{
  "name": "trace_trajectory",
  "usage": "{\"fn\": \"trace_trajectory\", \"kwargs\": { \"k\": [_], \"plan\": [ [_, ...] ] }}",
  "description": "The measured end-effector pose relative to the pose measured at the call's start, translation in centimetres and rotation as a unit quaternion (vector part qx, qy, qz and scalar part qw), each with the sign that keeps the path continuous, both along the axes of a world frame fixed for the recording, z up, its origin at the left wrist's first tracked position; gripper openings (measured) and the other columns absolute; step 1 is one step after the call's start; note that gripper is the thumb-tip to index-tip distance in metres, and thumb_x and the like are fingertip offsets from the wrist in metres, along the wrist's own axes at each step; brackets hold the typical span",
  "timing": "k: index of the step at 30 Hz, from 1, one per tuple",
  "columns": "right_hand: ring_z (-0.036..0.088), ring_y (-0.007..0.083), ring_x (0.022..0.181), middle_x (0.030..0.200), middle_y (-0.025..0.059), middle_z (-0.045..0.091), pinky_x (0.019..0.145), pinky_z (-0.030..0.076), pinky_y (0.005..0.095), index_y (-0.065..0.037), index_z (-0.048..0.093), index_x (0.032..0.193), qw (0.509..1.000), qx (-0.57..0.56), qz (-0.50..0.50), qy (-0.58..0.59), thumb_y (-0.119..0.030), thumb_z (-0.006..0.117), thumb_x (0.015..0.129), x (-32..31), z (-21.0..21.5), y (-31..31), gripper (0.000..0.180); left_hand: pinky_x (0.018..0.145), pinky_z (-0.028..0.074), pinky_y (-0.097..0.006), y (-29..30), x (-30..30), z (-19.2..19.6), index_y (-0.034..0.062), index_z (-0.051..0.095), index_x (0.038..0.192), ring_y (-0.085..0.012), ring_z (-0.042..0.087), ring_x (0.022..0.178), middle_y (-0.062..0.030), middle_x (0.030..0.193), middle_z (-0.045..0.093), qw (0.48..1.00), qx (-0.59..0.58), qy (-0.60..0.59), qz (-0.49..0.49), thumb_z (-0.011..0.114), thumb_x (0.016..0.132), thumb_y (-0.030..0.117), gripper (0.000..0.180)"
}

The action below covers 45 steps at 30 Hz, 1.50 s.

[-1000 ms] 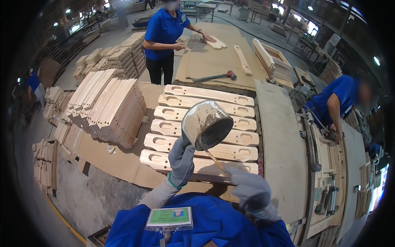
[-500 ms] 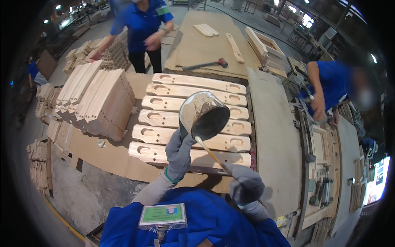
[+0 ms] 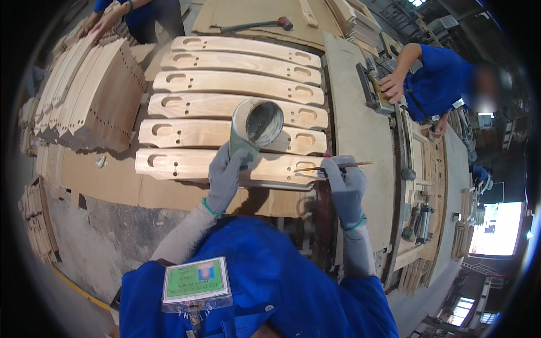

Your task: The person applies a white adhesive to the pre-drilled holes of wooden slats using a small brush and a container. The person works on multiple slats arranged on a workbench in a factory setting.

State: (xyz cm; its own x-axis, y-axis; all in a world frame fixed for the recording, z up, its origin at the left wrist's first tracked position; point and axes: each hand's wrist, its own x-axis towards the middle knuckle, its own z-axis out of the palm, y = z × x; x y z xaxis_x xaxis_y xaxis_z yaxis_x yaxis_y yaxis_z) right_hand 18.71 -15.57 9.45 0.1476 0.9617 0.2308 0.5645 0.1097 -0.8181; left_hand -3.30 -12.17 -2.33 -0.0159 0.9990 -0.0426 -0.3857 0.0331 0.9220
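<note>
My gloved left hand (image 3: 226, 177) is wrapped round the lower part of a stained cup (image 3: 239, 121), tilted so that its dark inside shows. My right hand (image 3: 345, 186), also gloved, pinches a thin wooden stick (image 3: 355, 164). The stick lies nearly level, its tip over the small holes at the right end of the nearest wooden slat (image 3: 197, 164). Whether the tip touches the wood I cannot tell. Several similar slats (image 3: 225, 81) lie side by side beyond it, each with oval slots and small holes near its ends.
Stacked wooden parts (image 3: 93, 96) stand at the left, with a co-worker's hand (image 3: 107, 19) on them. A mallet (image 3: 253, 25) lies on the far board. To the right, another person's hand (image 3: 391, 87) holds a tool on a long panel (image 3: 366, 146).
The stick has left the cup's mouth and moved right, to the end of the nearest slat. The cup is now more upright and lower. My view has shifted. The right-hand co-worker now reaches over the panel.
</note>
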Motion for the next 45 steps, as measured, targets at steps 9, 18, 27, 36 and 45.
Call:
{"fn": "trace_trajectory", "kwargs": {
  "k": [9,18,27,36,45],
  "plan": [
    [0.061,0.0178,0.062,0.072,0.0080,0.062,0.055,0.047,0.0287,-0.002,0.063,0.085,0.966,0.078,0.109,-0.220,-0.009,0.063,0.081,-0.2,-2.8,0.4,0.008,0.078,0.049,-0.024,1.1,-0.4,-1.5,-0.0064,0.048,0.120,-0.0109,0.057,0.089,-0.0084,0.101,0.060,0.999,0.020,-0.030,0.013,0.052,0.091,0.008,0.033],
    [0.062,0.0205,0.061,0.072,0.0101,0.063,0.057,0.048,0.0299,0.001,0.064,0.084,0.981,0.068,0.104,-0.151,-0.009,0.062,0.084,-0.5,-2.6,1.1,0.010,0.079,0.048,-0.024,1.2,-0.6,-1.3,-0.0062,0.049,0.120,-0.0104,0.057,0.089,-0.0083,0.101,0.061,1.000,0.009,0.012,0.021,0.053,0.090,0.008,0.033],
    [0.062,0.0264,0.073,0.081,0.0118,0.063,0.060,0.049,0.0329,-0.005,0.066,0.090,0.956,0.066,0.154,-0.240,-0.003,0.058,0.080,-0.3,-3.8,2.0,0.013,0.074,0.048,-0.023,1.3,-0.4,-1.2,-0.0049,0.053,0.116,-0.0084,0.057,0.082,-0.0069,0.093,0.064,0.999,0.005,0.002,0.043,0.055,0.089,0.010,0.031],
    [0.062,0.0257,0.075,0.082,0.0096,0.063,0.062,0.048,0.0327,-0.007,0.066,0.090,0.972,-0.006,0.157,-0.177,-0.005,0.057,0.081,-0.7,-2.8,0.6,0.013,0.075,0.048,-0.023,1.3,-0.3,-1.2,-0.0053,0.053,0.115,-0.0082,0.057,0.082,-0.0066,0.094,0.064,0.999,0.005,-0.015,0.040,0.054,0.089,0.009,0.030],
    [0.063,0.0215,0.071,0.078,0.0104,0.063,0.062,0.049,0.0300,-0.001,0.065,0.083,0.975,0.044,0.133,-0.171,-0.005,0.060,0.081,-0.1,-2.2,1.4,0.006,0.074,0.047,-0.023,1.3,-0.4,-1.3,-0.0049,0.053,0.114,-0.0080,0.057,0.082,-0.0065,0.093,0.064,0.999,0.003,0.006,0.046,0.055,0.088,0.010,0.030]
  ]
}}
